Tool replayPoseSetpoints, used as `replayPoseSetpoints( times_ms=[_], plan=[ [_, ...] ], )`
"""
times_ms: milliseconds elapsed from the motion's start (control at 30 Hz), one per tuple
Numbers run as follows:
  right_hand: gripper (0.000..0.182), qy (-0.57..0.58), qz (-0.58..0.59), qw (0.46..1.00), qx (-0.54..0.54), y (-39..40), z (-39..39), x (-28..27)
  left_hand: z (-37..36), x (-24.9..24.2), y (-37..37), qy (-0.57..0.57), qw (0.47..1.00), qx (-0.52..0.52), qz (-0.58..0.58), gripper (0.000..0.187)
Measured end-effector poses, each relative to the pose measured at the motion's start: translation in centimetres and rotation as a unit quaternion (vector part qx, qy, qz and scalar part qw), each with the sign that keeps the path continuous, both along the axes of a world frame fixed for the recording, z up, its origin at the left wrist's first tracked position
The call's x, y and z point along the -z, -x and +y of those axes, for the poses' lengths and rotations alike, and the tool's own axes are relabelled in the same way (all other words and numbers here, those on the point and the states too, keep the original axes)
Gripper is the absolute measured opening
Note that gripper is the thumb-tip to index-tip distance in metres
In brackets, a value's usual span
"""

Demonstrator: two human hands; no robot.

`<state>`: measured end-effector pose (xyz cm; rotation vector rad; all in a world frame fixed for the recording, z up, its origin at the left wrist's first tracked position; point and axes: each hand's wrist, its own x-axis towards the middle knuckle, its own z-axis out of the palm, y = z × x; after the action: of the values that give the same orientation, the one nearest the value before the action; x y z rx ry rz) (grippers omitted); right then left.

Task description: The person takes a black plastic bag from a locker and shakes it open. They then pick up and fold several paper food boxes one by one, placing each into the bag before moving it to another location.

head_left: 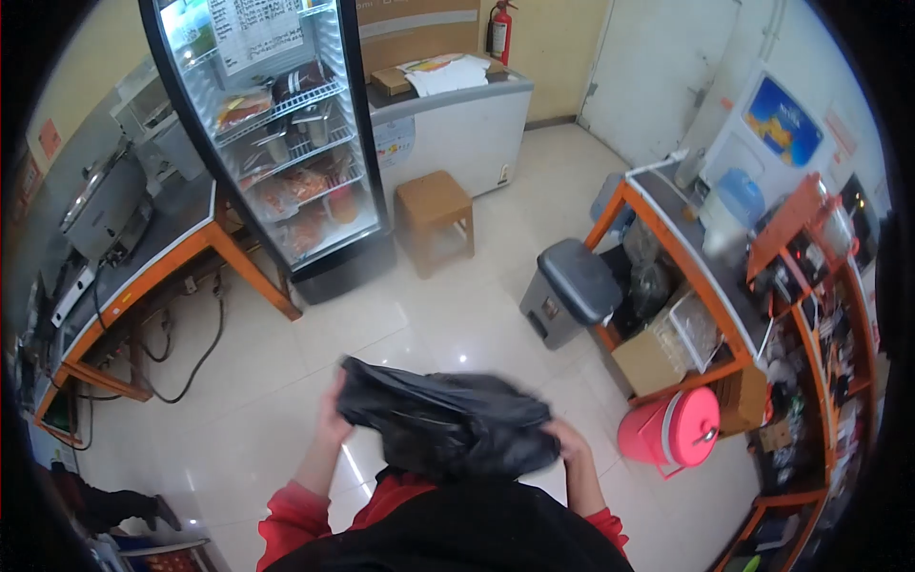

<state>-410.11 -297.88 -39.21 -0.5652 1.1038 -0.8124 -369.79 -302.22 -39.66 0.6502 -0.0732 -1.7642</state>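
A black plastic bag (457,424) is stretched between my two hands in front of my body, its surface creased and partly blurred by motion. At its left end, my left hand (333,412) is closed on the edge, with the fingertips mostly behind the plastic. My right hand (569,440) grips the opposite end, fingers curled into the folds. Whatever the bag may contain cannot be made out. Past my right hand, a grey lidded trash bin (572,291) stands on the floor.
A pink lidded bucket (670,431) stands to the right, by an orange-framed table (701,272) with boxes underneath. Ahead are a glass-door fridge (295,157), a brown stool (435,217) and a chest freezer (453,138). Cables (214,334) trail beneath the left table.
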Motion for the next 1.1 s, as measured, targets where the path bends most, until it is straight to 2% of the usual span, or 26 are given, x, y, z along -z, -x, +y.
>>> replayPoseSetpoints(
  times_ms=[67, 133, 167, 233, 267, 300, 333, 400, 433, 467, 533, 600, 633, 667, 733, 800, 833, 867, 933, 1000, 1067, 1100],
  plan=[
    [0.033, -0.076, -0.042, 0.959, -0.269, 4.7, -3.9, 2.0, -7.9, 0.9, -3.1, 0.073, 0.993, -0.050, 0.084, 0.039],
    [0.035, 0.028, 0.025, 0.988, -0.147, 9.4, -7.4, 2.9, -13.6, -1.7, -3.0, 0.124, 0.975, 0.076, 0.170, 0.041],
    [0.036, 0.113, 0.078, 0.990, -0.042, 12.6, -9.0, 4.8, -16.0, -2.3, -2.1, 0.089, 0.973, 0.103, 0.184, 0.043],
    [0.036, 0.119, 0.035, 0.977, 0.176, 14.6, -13.5, 2.4, -18.5, -3.4, -0.1, 0.050, 0.985, 0.167, 0.008, 0.046],
    [0.035, 0.034, -0.058, 0.956, 0.285, 13.8, -16.9, -2.1, -19.3, -3.6, 0.9, 0.023, 0.977, 0.198, -0.082, 0.049],
    [0.035, 0.041, -0.099, 0.946, 0.307, 14.7, -19.5, -2.6, -20.7, -3.0, 1.8, 0.068, 0.933, 0.330, -0.129, 0.055],
    [0.035, 0.050, -0.141, 0.932, 0.329, 15.7, -21.8, -2.8, -22.1, -2.4, 2.7, 0.113, 0.867, 0.453, -0.171, 0.063],
    [0.036, 0.076, -0.175, 0.932, 0.310, 16.3, -26.2, -3.3, -24.3, -3.1, 4.8, 0.073, 0.804, 0.555, -0.202, 0.073],
    [0.036, 0.091, -0.193, 0.930, 0.298, 16.4, -28.7, -3.3, -25.5, -2.8, 5.0, 0.054, 0.801, 0.570, -0.176, 0.069],
    [0.036, 0.076, -0.175, 0.938, 0.291, 16.6, -31.3, -2.6, -26.8, -2.4, 4.8, 0.040, 0.787, 0.577, -0.213, 0.064],
    [0.036, 0.044, -0.133, 0.954, 0.266, 17.1, -37.0, -0.4, -28.9, -1.1, 4.8, -0.012, 0.837, 0.507, -0.207, 0.058],
    [0.034, -0.019, -0.047, 0.962, 0.267, 16.2, -43.2, 0.8, -31.2, 0.2, 5.0, -0.061, 0.916, 0.361, -0.163, 0.051],
    [0.038, 0.005, 0.016, 0.975, 0.221, 14.8, -46.7, 0.3, -32.8, -0.8, 6.1, -0.032, 0.949, 0.279, -0.142, 0.045],
    [0.044, 0.030, 0.072, 0.982, 0.174, 13.4, -49.5, 0.0, -34.2, -0.9, 6.9, -0.065, 0.972, 0.202, -0.102, 0.044],
    [0.041, 0.029, 0.084, 0.994, 0.065, 12.4, -55.4, 4.4, -35.0, -0.9, 6.4, -0.136, 0.989, 0.043, -0.036, 0.043],
    [0.040, 0.066, 0.138, 0.988, -0.013, 8.9, -61.4, 6.4, -34.6, 0.7, 4.8, -0.101, 0.994, -0.041, -0.023, 0.044],
    [0.033, 0.132, 0.348, 0.927, -0.040, 6.7, -63.9, 6.7, -34.0, -0.3, 5.1, -0.102, 0.991, -0.082, -0.031, 0.044],
    [0.029, 0.249, 0.388, 0.887, -0.025, 4.2, -65.9, 6.0, -33.6, -0.9, 5.6, -0.104, 0.986, -0.124, -0.035, 0.044],
    [0.019, 0.471, 0.443, 0.763, 0.010, -1.7, -68.3, 2.8, -32.9, -1.9, 6.1, -0.103, 0.981, -0.157, -0.045, 0.046],
    [0.010, 0.563, 0.377, 0.733, -0.057, -8.0, -68.7, -3.9, -32.8, -3.0, 6.7, -0.105, 0.976, -0.182, -0.060, 0.048],
    [0.011, 0.627, 0.300, 0.696, -0.180, -12.5, -68.7, -5.1, -32.9, -1.8, 7.1, -0.133, 0.966, -0.205, -0.083, 0.050],
    [0.012, 0.605, 0.278, 0.688, -0.290, -14.2, -68.3, -4.6, -33.0, -0.5, 6.8, -0.151, 0.960, -0.214, -0.099, 0.050]
  ],
)
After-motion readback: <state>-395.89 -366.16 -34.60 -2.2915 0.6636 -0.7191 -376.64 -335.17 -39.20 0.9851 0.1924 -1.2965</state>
